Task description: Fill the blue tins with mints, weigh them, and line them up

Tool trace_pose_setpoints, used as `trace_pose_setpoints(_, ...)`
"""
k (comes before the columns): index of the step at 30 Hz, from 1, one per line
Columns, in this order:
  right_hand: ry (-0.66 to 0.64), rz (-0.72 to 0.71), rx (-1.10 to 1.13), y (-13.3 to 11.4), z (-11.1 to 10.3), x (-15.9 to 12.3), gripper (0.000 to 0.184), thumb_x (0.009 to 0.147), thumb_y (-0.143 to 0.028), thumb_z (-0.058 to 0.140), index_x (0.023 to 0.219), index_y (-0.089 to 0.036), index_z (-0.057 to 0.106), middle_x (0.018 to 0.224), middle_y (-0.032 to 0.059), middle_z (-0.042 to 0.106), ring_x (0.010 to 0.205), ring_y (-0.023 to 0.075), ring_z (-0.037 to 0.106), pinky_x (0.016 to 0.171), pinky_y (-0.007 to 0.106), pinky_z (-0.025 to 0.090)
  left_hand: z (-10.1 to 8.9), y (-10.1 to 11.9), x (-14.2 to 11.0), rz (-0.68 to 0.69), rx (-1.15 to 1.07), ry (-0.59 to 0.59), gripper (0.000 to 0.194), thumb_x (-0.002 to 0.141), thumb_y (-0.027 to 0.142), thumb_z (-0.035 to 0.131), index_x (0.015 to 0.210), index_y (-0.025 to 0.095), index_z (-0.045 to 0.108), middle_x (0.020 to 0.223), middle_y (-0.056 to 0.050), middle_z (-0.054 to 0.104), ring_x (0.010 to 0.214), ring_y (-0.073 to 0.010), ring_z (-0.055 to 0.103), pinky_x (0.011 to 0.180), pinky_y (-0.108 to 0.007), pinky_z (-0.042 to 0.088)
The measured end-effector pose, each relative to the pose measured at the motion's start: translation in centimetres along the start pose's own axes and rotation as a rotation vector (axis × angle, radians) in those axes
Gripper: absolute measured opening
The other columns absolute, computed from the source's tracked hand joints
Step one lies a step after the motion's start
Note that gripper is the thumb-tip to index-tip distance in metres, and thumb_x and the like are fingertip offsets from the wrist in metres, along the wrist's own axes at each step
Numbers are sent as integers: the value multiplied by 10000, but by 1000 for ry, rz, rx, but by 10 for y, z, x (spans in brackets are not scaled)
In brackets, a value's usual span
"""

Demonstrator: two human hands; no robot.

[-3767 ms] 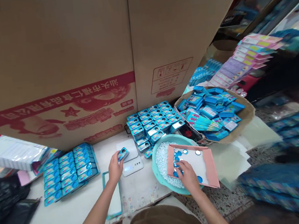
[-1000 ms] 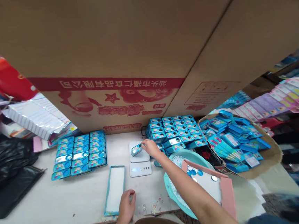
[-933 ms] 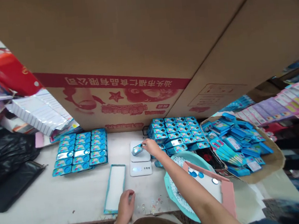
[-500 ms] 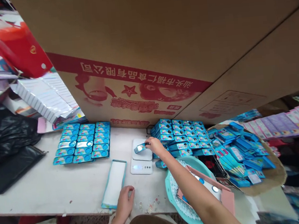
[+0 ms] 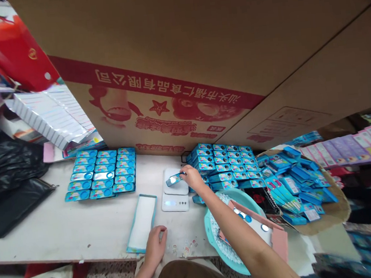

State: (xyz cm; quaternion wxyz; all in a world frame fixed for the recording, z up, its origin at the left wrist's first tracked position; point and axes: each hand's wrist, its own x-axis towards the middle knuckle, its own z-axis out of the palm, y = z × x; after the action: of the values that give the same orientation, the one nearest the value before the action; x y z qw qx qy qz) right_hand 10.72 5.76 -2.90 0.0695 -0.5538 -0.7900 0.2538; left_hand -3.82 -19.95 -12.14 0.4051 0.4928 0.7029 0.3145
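My right hand point(image 5: 191, 176) pinches one end of a small blue box point(image 5: 174, 180) over the white digital scale point(image 5: 174, 204); whether the box rests on the weighing plate I cannot tell. The scale's display is lit. My left hand point(image 5: 155, 242) lies at the front of the table with loosely bent fingers, the thumb apart, and nothing visible in it. Just beside it is a long, shallow blue-edged tray point(image 5: 142, 223) with a white inside. Stacked blue boxes point(image 5: 223, 167) stand to the right of the scale, and more rows of blue boxes point(image 5: 100, 174) stand to the left.
A turquoise basin point(image 5: 209, 230) of small white pellets sits under my right forearm, with a pink holder point(image 5: 280, 239) across it. Behind it is an open carton point(image 5: 339, 212) of loose blue boxes. Large cardboard boxes point(image 5: 170, 36) wall the back. A black bag point(image 5: 19, 205) lies left.
The view has shifted slightly. The small blue box is still in my right hand over the scale, tilted a little differently. My left hand has hardly moved.
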Motion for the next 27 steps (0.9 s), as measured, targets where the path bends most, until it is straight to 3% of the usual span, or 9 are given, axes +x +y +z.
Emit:
trace_pose_setpoints(5, 195, 5, 112, 4, -12, -37, 194, 863, -261, 498, 898, -197, 677, 892, 41, 645, 710, 138, 584, 725, 239, 440, -1, 1, -1, 8, 14, 7, 239, 827, 389, 450, 813, 207, 605, 828, -63, 663, 845, -214, 620, 815, -386, 493)
trace_pose_setpoints(9, 371, 153, 205, 32, -7, -106, 306, 891, -385, 423, 845, -193, 656, 818, 50, 646, 726, 160, 587, 696, 249, 435, -3, 0, -1, 5, 24, -5, 240, 823, 393, 453, 810, 206, 602, 825, -64, 664, 840, -214, 620, 816, -388, 491)
trace_pose_setpoints(12, 397, 333, 155, 63, 9, -163, 360, 908, -381, 349, 855, -179, 641, 846, 82, 656, 834, 199, 596, 773, 289, 435, -2, 1, 1, 11, 32, -21, 241, 819, 395, 450, 796, 206, 598, 819, -64, 663, 835, -213, 618, 812, -388, 491)
trace_pose_setpoints(15, 215, 509, 12, 88, 29, -197, 364, 903, -277, 317, 957, -131, 646, 946, 131, 665, 921, 223, 598, 841, 314, 428, -1, 8, 3, 20, 51, -72, 244, 817, 396, 445, 793, 207, 598, 818, -63, 661, 836, -214, 614, 810, -389, 490)
trace_pose_setpoints(18, 3, 566, -67, 98, 47, -202, 350, 852, -169, 382, 1100, -84, 614, 1076, 152, 641, 1030, 219, 581, 905, 293, 406, 1, 17, 5, 26, 84, -130, 252, 817, 400, 441, 787, 206, 600, 820, -66, 659, 844, -219, 609, 818, -397, 484)
trace_pose_setpoints(22, -52, 577, -49, 100, 58, -189, 404, 787, -89, 452, 1166, -115, 590, 1138, 138, 619, 1068, 216, 573, 908, 278, 402, 4, 26, 5, 44, 114, -149, 251, 822, 400, 444, 799, 204, 601, 827, -65, 658, 853, -220, 605, 824, -396, 480)
trace_pose_setpoints(27, -89, 574, -19, 104, 56, -184, 438, 753, -54, 486, 1165, -153, 600, 1157, 134, 609, 1032, 219, 595, 863, 268, 416, -1, 32, 14, 67, 134, -106, 246, 819, 397, 452, 802, 206, 606, 833, -59, 661, 851, -216, 610, 825, -394, 484)
